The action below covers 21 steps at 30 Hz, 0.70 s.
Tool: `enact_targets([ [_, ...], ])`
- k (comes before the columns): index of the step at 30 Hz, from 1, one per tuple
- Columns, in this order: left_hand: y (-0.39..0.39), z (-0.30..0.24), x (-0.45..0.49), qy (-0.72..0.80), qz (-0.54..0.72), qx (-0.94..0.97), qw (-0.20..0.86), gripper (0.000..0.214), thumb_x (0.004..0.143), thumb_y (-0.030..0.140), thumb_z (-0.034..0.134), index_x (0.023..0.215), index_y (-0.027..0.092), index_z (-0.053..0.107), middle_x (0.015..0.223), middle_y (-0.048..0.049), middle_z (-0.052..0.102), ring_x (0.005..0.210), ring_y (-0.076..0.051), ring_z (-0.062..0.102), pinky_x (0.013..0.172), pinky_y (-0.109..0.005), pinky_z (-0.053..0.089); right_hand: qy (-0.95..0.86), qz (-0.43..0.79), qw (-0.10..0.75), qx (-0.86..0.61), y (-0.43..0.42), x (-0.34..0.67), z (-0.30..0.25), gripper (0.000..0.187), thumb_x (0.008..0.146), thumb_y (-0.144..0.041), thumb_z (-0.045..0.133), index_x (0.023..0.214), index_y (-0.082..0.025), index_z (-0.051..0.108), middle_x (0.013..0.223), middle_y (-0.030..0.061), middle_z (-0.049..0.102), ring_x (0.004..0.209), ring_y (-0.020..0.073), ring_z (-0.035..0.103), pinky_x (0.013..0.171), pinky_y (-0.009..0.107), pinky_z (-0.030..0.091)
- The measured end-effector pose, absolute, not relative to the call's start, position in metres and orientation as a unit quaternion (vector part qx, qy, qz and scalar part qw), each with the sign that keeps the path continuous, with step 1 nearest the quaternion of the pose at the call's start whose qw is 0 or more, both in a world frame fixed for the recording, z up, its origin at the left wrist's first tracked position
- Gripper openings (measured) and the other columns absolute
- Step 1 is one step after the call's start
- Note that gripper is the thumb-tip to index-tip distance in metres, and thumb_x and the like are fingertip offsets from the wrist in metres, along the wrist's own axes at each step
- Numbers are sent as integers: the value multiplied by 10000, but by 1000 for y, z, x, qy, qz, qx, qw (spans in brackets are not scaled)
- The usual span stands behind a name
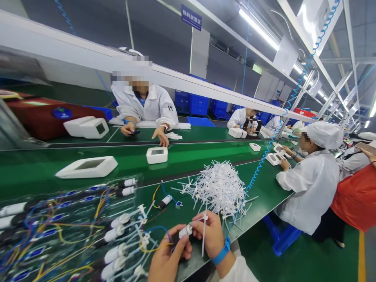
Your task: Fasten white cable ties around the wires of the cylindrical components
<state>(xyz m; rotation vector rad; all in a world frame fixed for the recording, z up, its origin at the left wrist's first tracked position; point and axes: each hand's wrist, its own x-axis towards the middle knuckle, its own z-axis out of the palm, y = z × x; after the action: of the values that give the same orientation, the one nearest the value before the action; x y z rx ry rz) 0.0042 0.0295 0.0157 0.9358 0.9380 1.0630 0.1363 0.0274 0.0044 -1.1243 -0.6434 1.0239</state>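
My left hand [167, 258] is closed around a small pump [185, 232], white at one end and trailing yellow and blue wires. Against that white end, my right hand [214, 235] pinches a white tube piece [203, 244] whose long arm hangs downward; whether the tube is seated on the pump I cannot tell. Just beyond my hands rises a pile of white tubes with connectors [221, 186]. One wired pump [165, 201] lies alone on the green table. To the left, several pumps [115, 234] rest on clear plastic trays, some with tubes attached.
A green conveyor belt [194, 158] carries white device housings [86, 167]. Across it sits a co-worker [147, 105] in white. Another co-worker [311, 180] works at the right. A coiled blue air hose [258, 172] hangs down near the tube pile. My blue wrist strap [221, 252] has a cord.
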Motion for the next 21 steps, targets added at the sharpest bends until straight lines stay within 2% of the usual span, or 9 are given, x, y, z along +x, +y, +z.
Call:
enact_targets([
  [3,33,17,2,412,447,413,678,791,633,835,909,1059,207,690,614,15,701,530,-198,650,539,-299,573,-288,476,667,-496,24,139,5,344,671,-414,977,823,-173,783,545,-25,663,451,101,485,475,221,326],
  [10,36,13,2,411,445,414,680,767,668,847,875,1045,208,684,631,11,702,518,-180,621,524,-283,545,-288,495,681,-456,23,139,7,342,655,-430,999,777,-196,781,615,4,722,549,162,628,527,257,456],
  [15,34,10,1,415,439,427,673,767,689,860,853,1049,206,677,647,17,697,521,-177,608,537,-293,522,-288,500,687,-442,22,141,6,303,663,-392,996,751,-194,784,678,7,742,540,132,586,535,250,440],
  [21,36,3,0,394,437,469,658,668,810,792,810,1084,199,670,686,18,703,566,-166,614,575,-276,506,-284,514,690,-424,21,143,8,255,670,-305,965,757,-199,750,792,20,774,599,137,605,575,258,456],
])
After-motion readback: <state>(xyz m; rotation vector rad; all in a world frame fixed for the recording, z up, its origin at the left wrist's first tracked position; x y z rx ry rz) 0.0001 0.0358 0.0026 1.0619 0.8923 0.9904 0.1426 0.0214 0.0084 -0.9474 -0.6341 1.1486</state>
